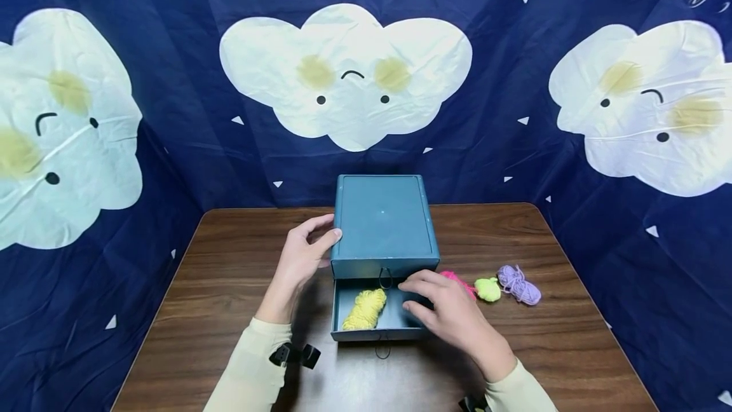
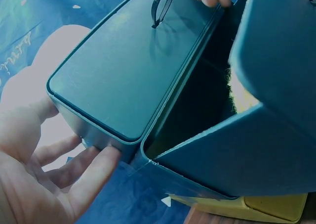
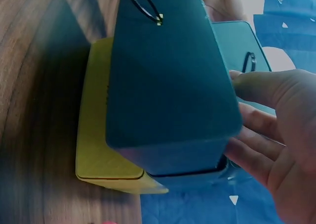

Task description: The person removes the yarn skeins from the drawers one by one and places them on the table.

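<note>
From the head camera: a teal drawer box [image 1: 384, 224] sits mid-counter [image 1: 229, 285], its lower drawer [image 1: 374, 326] pulled out toward the person. Yellow yarn [image 1: 365, 309] lies inside the drawer, on its left side. The left hand [image 1: 300, 259] braces the box's left front corner, thumb on the top edge, fingers loosely spread along the side and pinching nothing. The right hand [image 1: 448, 310] rests at the drawer's right side, fingers relaxed and reaching over its rim; whether they grasp anything I can't tell from here. Just right of that hand, on the counter: a pink yarn bundle [image 1: 457, 280], partly hidden, then a yellow-green one [image 1: 488, 288], then a purple one [image 1: 518, 285].

Left wrist camera: straight fingers [image 2: 94, 172] press flat against the box's corner, the dark gap of the open drawer just beside them.

Right wrist camera: the right hand's fingers [image 3: 256, 90] lie straight along the teal drawer's wall, touching it, not curled round it. A yellow tier [image 3: 98, 135] shows beneath the drawer, against the wood.
</note>
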Demonstrator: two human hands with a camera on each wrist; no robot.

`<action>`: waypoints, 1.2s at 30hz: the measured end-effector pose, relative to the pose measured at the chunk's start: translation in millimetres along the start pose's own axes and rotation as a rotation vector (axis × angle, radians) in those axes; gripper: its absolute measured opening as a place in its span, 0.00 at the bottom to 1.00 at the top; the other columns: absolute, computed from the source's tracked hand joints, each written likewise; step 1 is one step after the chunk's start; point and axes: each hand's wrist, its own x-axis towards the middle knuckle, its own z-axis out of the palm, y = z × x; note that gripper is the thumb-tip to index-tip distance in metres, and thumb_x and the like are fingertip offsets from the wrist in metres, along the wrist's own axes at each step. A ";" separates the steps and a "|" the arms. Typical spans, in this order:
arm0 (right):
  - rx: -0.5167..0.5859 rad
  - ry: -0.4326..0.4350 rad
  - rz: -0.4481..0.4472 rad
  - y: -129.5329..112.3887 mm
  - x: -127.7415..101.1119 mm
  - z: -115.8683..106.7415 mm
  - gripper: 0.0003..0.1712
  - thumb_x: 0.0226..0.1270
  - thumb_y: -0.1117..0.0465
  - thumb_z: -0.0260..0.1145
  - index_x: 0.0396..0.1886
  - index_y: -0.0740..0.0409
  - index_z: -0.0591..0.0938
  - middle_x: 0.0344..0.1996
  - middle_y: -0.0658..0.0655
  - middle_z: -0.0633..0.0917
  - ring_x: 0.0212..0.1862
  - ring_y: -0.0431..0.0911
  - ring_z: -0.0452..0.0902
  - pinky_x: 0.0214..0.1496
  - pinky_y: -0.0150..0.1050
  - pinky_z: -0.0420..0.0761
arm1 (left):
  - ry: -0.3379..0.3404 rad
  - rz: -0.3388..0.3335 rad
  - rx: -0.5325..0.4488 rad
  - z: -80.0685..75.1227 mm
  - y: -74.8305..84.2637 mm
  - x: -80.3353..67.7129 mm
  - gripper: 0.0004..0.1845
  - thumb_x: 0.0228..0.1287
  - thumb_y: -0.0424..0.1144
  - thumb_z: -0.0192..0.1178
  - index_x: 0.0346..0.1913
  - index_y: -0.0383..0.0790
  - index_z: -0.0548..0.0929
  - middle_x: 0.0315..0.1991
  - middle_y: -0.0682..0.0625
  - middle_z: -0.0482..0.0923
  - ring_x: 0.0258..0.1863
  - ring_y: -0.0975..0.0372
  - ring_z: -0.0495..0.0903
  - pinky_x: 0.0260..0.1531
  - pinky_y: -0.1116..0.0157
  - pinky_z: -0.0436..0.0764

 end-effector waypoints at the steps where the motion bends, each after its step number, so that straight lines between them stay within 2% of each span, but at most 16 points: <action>1: -0.001 -0.018 0.000 -0.2 1.8 1.7 0.17 0.62 0.58 0.78 0.51 0.49 0.89 0.49 0.45 0.87 0.50 0.40 0.84 0.50 0.41 0.86 | -0.001 0.000 -0.001 -0.1 0.1 0.2 0.27 0.69 0.48 0.68 0.69 0.47 0.79 0.66 0.44 0.77 0.54 0.57 0.84 0.41 0.51 0.88; 9: -0.020 -0.166 0.005 -1.0 8.3 16.6 0.19 0.65 0.57 0.75 0.55 0.51 0.87 0.53 0.50 0.88 0.56 0.45 0.84 0.57 0.44 0.85 | -0.001 0.011 0.012 -0.1 -0.4 -0.4 0.27 0.69 0.48 0.69 0.68 0.47 0.79 0.65 0.44 0.78 0.53 0.56 0.84 0.41 0.51 0.89; 18: -0.038 -0.259 0.047 -0.7 14.4 24.5 0.20 0.67 0.53 0.74 0.58 0.49 0.87 0.55 0.49 0.88 0.57 0.45 0.84 0.56 0.45 0.85 | -0.007 0.016 -0.003 0.1 -2.4 0.6 0.27 0.69 0.47 0.68 0.68 0.46 0.79 0.65 0.43 0.78 0.53 0.56 0.84 0.42 0.50 0.88; 28: -0.091 -0.441 0.082 0.2 26.5 26.7 0.27 0.72 0.50 0.69 0.70 0.43 0.79 0.62 0.46 0.84 0.62 0.46 0.80 0.62 0.46 0.81 | 0.005 0.011 0.008 -0.3 -1.3 0.5 0.27 0.69 0.47 0.68 0.68 0.47 0.79 0.64 0.43 0.78 0.52 0.56 0.84 0.41 0.51 0.89; 36: -0.092 -0.504 0.090 -0.7 30.3 26.5 0.28 0.72 0.51 0.70 0.70 0.40 0.79 0.64 0.45 0.82 0.63 0.47 0.79 0.63 0.47 0.81 | 0.012 0.011 0.012 0.8 -1.5 1.0 0.26 0.69 0.47 0.69 0.68 0.47 0.79 0.65 0.44 0.78 0.52 0.55 0.84 0.40 0.50 0.89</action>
